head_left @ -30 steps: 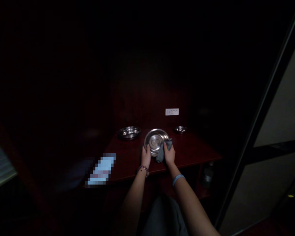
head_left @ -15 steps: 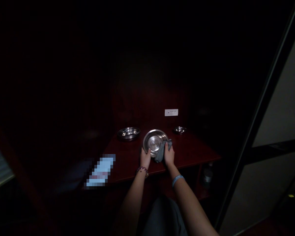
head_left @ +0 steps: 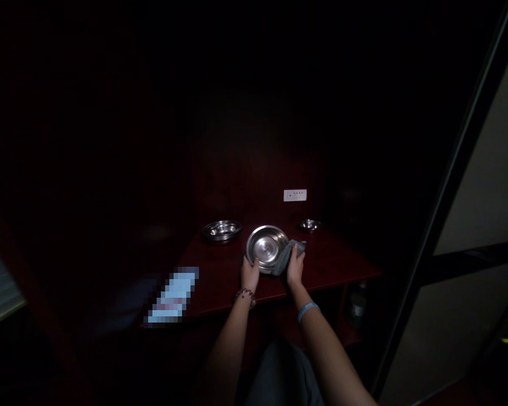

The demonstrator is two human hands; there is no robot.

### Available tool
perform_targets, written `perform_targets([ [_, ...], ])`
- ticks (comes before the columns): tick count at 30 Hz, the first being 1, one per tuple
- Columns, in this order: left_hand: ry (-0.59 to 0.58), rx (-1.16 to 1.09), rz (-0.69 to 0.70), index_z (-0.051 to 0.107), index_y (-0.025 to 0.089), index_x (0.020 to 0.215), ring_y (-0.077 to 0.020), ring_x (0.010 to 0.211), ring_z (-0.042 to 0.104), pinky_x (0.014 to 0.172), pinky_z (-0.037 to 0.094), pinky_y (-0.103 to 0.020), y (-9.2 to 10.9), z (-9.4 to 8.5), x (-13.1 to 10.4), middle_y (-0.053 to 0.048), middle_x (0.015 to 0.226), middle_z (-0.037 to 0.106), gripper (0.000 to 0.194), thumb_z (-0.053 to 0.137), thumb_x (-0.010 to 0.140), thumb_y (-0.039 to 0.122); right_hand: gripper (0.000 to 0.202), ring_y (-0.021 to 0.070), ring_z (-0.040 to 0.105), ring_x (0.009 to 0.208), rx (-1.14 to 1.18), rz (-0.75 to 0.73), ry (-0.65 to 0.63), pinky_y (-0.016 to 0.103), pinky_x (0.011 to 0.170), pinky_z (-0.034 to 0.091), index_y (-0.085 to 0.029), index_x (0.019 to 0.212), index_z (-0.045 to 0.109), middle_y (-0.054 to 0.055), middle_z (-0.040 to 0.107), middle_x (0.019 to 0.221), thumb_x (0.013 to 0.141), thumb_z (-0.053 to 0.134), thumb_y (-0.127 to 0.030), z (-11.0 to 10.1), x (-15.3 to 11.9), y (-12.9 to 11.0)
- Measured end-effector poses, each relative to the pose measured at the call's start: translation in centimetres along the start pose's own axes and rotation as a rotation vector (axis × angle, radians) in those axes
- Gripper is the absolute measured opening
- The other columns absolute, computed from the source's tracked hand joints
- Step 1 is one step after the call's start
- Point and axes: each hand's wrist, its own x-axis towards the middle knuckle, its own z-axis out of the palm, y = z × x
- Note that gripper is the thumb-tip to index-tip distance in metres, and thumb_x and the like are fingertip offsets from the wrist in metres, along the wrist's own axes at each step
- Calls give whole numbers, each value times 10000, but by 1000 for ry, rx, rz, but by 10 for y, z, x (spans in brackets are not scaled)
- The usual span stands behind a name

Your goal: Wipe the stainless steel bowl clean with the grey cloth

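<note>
A shiny round metal bowl (head_left: 266, 248) is held tilted above the dark red desk (head_left: 220, 282), its inside facing me. My left hand (head_left: 250, 274) grips its lower left rim, thumb on the inner side. In my right hand (head_left: 295, 267) is a grey cloth (head_left: 284, 258), pressed against the bowl's right rim with the thumb on top. The fingers behind the cloth are hidden.
Stacked metal bowls (head_left: 222, 230) stand at the desk's back left, and a small metal bowl (head_left: 309, 226) at the back right. A white socket (head_left: 295, 195) is on the wall. A pixelated bright patch (head_left: 173, 297) lies left; a bottle (head_left: 358, 304) stands below right.
My right hand and the cloth have moved slightly to the right, uncovering more of the bowl's inside. My left hand keeps its hold on the rim.
</note>
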Motion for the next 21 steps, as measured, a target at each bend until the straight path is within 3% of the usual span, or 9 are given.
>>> perform_targets([
  [7,10,19,-22,547,172,1209,-220,1219,560,1081,372,-368,2,1,1,-123,1272,622,409,615,808,215,556,264,682,1014,-6,5,6,307,839,492,-135,1232,525,150,698,1136,911,381,-566,1,1,3],
  [15,17,56,-16,558,153,1190,-240,1168,597,1057,400,-385,3,1,-2,-141,1208,652,375,581,819,208,692,287,621,1139,-55,-37,91,336,937,454,-77,1352,409,218,608,1268,871,448,-572,4,3,7],
  [21,38,77,-12,538,142,1219,-228,1113,626,1025,431,-370,11,0,-5,-146,1184,662,388,545,832,170,561,285,647,1077,-123,-82,28,353,912,462,-106,1236,577,182,675,1168,900,352,-495,2,8,16],
])
